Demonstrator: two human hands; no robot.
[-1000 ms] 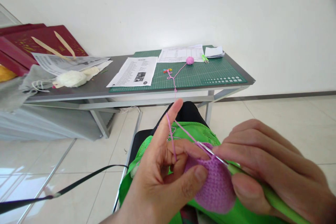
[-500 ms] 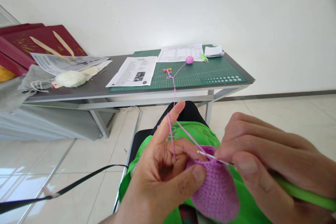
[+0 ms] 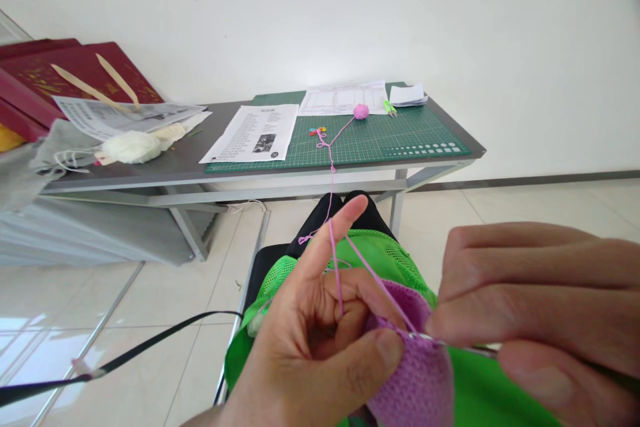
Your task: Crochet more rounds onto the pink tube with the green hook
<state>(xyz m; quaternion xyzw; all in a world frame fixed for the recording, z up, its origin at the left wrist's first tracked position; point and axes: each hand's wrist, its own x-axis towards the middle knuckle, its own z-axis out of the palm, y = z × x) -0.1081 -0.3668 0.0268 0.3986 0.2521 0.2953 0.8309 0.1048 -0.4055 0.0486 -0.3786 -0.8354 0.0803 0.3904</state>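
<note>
My left hand (image 3: pixel 325 320) pinches the edge of a pink-purple crocheted piece (image 3: pixel 415 380) between thumb and fingers. Its index finger points up, with pink yarn (image 3: pixel 373 271) looped round it and running down to the piece's rim. My right hand (image 3: pixel 535 307) holds a crochet hook (image 3: pixel 470 348) by its metal shaft; the hook's tip is at the stitches on the rim, beside my left thumb. Most of the hook's handle is hidden by my right hand. A strand leads up to the pink yarn ball (image 3: pixel 361 111) on the table.
On the table (image 3: pixel 150 175) lie a green cutting mat (image 3: pixel 415 137), printed sheets (image 3: pixel 253 135), stitch markers (image 3: pixel 317 131), green snips (image 3: pixel 390 108) and white yarn (image 3: pixel 131 147). Dark red bags (image 3: pixel 75 73) stand at the left. Green fabric (image 3: pixel 485 387) covers my lap.
My right hand has moved right and slightly down. The hook's tip has gone from above the rim into the stitches. My left hand and the piece have shifted slightly right.
</note>
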